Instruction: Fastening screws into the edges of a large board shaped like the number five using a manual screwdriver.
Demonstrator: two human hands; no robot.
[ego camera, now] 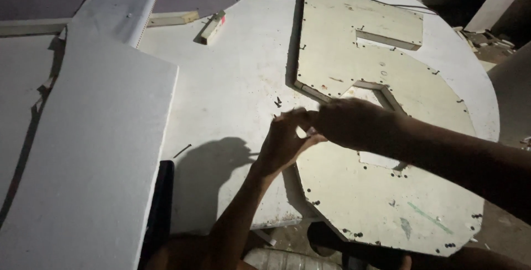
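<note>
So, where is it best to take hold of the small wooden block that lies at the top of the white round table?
Probably across the long sides of the small wooden block, near its middle, coming from above. It lies flat on the white round table, slanted and apart from other things, so both narrow sides look open to the fingers.

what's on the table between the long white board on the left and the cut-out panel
Mostly bare tabletop in the head view, with a few dark screws near the cut-out panel and a thin dark nail near the white board.
</note>
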